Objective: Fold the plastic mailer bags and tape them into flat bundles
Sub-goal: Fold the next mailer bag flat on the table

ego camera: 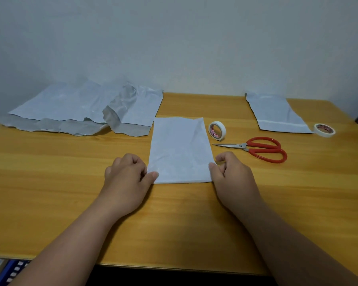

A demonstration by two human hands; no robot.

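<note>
1. Head view: a folded mailer bag [180, 149] lies flat at the middle of the wooden table [70, 203], long side running away from the person.
2. The left hand [126, 172] pinches the bag's near left corner, thumb on top, the other fingers curled under its edge.
3. The right hand [229, 172] pinches the near right corner, thumb pressed onto the plastic, fingers curled beside it.
4. Just right of the bag a roll of tape [217, 130] stands on edge, and red-handled scissors [256, 149] lie closed nearby, blades pointing left toward the bag.
5. Far left, a heap of unfolded mailer bags [81, 110] sprawls against the wall, grey insides showing.
6. Far right, another flat mailer [277, 114] lies alone, with a second tape roll [324, 130] lying flat at its near right corner.
</note>
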